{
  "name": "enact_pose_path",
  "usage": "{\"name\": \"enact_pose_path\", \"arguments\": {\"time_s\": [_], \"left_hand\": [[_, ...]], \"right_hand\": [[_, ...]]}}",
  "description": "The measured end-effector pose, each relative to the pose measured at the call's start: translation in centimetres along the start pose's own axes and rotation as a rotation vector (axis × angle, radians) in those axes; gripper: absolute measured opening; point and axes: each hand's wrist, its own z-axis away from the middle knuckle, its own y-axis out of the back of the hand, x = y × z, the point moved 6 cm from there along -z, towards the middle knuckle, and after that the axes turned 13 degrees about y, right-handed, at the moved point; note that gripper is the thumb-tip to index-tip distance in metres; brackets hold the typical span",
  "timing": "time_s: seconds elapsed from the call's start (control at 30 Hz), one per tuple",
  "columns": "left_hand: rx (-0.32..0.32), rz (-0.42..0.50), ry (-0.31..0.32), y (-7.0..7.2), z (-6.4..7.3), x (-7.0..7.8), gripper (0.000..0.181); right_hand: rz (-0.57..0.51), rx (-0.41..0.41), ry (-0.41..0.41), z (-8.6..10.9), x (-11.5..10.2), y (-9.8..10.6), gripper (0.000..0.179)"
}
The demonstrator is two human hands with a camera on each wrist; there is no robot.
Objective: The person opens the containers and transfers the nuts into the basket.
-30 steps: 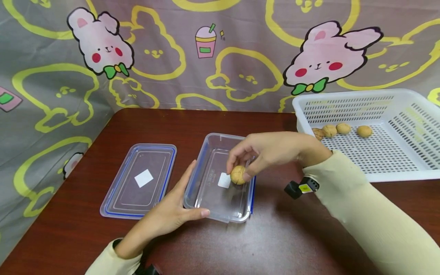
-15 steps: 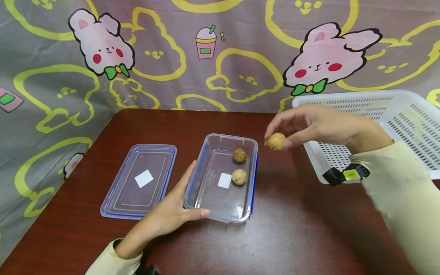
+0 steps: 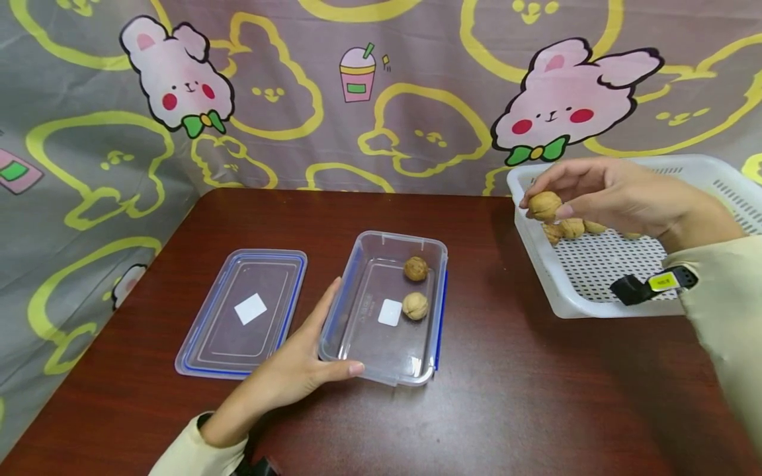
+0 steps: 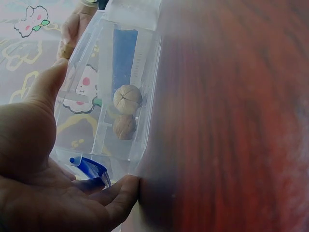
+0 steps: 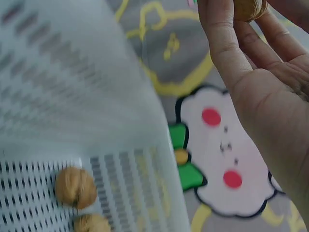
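Note:
My left hand (image 3: 294, 370) grips the near left corner of a clear plastic food container (image 3: 369, 344), thumb at the front rim and fingers along its left side. Inside lie a darker walnut (image 3: 415, 269) and a paler walnut (image 3: 415, 306), beside a white label. My right hand (image 3: 634, 198) pinches another walnut (image 3: 544, 206) between fingers and thumb, held over the left rim of a white slotted basket (image 3: 544, 281). In the right wrist view that walnut (image 5: 250, 8) shows only partly at the top edge. Several walnuts (image 3: 572, 229) sit in the basket, partly hidden behind my right hand.
The container's lid (image 3: 217, 330), clear with a blue seal and a white label (image 3: 250, 309), lies left of the container on the dark wooden table (image 3: 476, 396). A cartoon-print cloth (image 3: 428, 59) hangs behind the table's back edge.
My right hand has carried its walnut from above the container rightward and back to the basket's left rim. Two walnuts in the container came into sight. My left hand stays put.

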Motion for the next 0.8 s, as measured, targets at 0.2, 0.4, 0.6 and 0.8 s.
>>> {"name": "enact_pose_path", "arguments": {"time_s": [0.2, 0.4, 0.6, 0.8], "left_hand": [[0.003, -0.009, 0.005, 0.1, 0.0, -0.1, 0.121], [-0.007, -0.002, 0.015, 0.0, -0.2, -0.1, 0.121], [-0.009, 0.006, 0.022, 0.1, -0.2, -0.1, 0.121], [-0.007, 0.003, 0.015, 0.1, -0.1, -0.1, 0.120]], "right_hand": [[0.019, 0.160, -0.029, 2.3, 1.6, 3.8, 0.045], [-0.010, 0.253, -0.100, 4.8, 3.5, 6.8, 0.047], [0.037, 0.196, -0.140, 6.2, 4.6, 8.5, 0.048], [0.043, 0.104, -0.166, 6.8, 5.5, 9.4, 0.053]]}}
